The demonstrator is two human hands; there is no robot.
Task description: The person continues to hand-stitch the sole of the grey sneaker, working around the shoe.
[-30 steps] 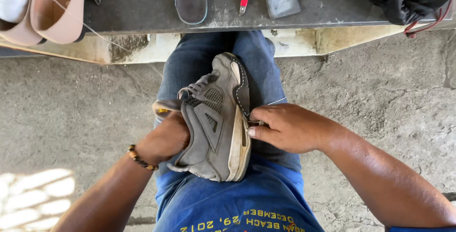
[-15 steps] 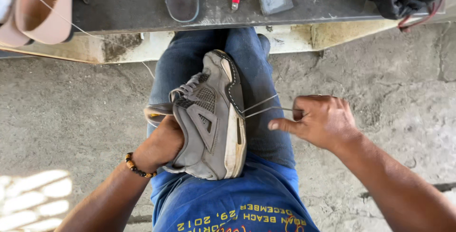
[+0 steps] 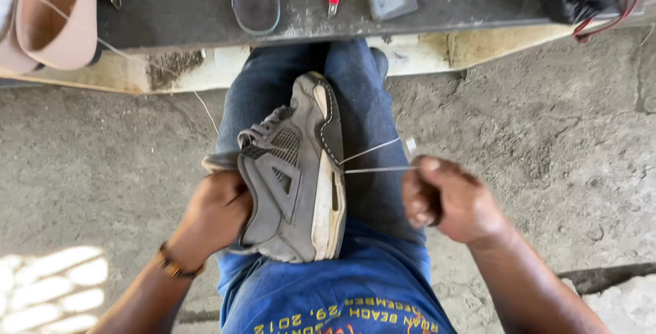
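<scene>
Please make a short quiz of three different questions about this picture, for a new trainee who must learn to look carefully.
1. True or false: the grey sneaker lies on the person's lap.
2. What does the right hand pull? A. a red tool B. white thread C. an insole
3. Fill in: the left hand steadies the sneaker from its ____ side.

Key
1. True.
2. B; two strands run taut from the sole edge to the fist.
3. Upper, the side away from the sole.
</scene>
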